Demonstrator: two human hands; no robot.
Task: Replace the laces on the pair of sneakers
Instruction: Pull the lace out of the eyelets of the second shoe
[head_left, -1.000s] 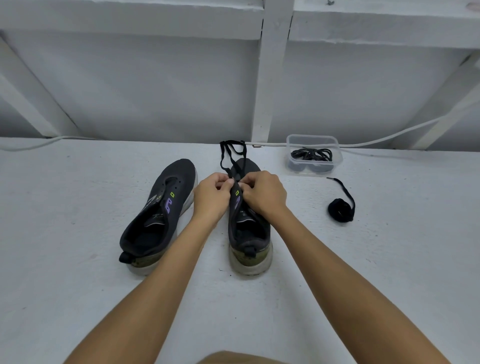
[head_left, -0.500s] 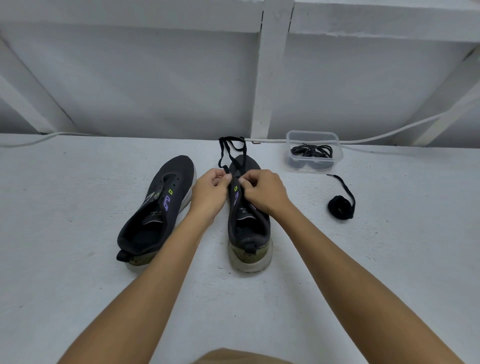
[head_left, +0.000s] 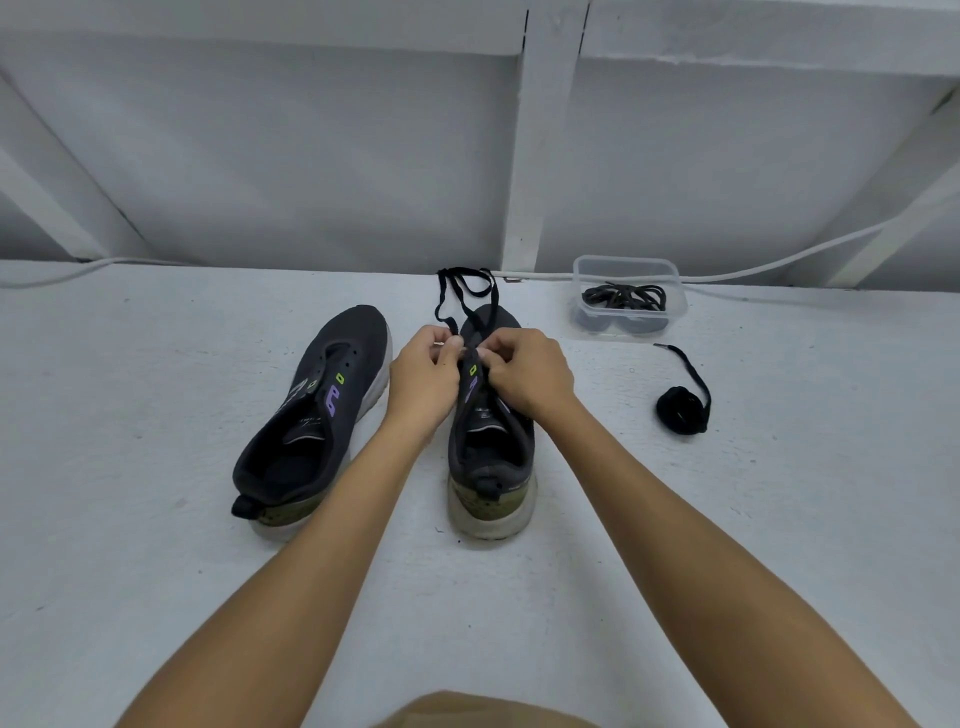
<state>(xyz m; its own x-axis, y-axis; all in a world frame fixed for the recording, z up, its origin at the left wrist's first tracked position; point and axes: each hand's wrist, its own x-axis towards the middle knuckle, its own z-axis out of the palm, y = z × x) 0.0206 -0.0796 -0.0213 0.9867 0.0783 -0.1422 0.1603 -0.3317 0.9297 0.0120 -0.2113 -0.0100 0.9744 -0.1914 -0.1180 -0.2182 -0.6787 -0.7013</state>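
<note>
Two dark sneakers stand on the white surface, heels toward me. The left sneaker (head_left: 311, 415) has no lace and empty eyelets. Over the eyelets of the right sneaker (head_left: 491, 462) both hands meet: my left hand (head_left: 423, 376) pinches a black lace (head_left: 465, 293) near the eyelets, and my right hand (head_left: 527, 376) pinches it from the other side. The lace's loose length loops away past the toe. The fingertips hide the eyelet itself.
A clear plastic tub (head_left: 628, 296) holding more black laces sits at the back right. A rolled black lace (head_left: 683, 408) lies on the surface right of the shoes. A white cable (head_left: 779, 262) runs along the wall base. A white wall with beams rises behind.
Both hands stay at the right sneaker's eyelets, with only small finger movements on the lace. The camera has tilted slightly.
</note>
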